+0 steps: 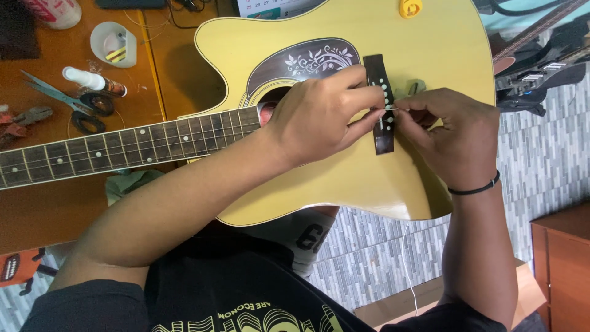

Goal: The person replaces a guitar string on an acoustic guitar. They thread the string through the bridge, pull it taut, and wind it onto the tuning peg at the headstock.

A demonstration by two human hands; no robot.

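Both hands meet at the bridge of an acoustic guitar.

The left hand (319, 114) arches over the soundhole, and the right hand (452, 132) curls beside it; together their fingertips pinch a white bridge pin (389, 109) at the dark bridge (383, 138) on the yellow acoustic guitar (369, 178) beneath them.

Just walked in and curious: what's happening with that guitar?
A person has a yellow acoustic guitar lying across their lap. Both hands meet at its dark bridge: the left hand and right hand pinch something small and white there, by the row of white bridge pins. Scissors lie on the wooden table.
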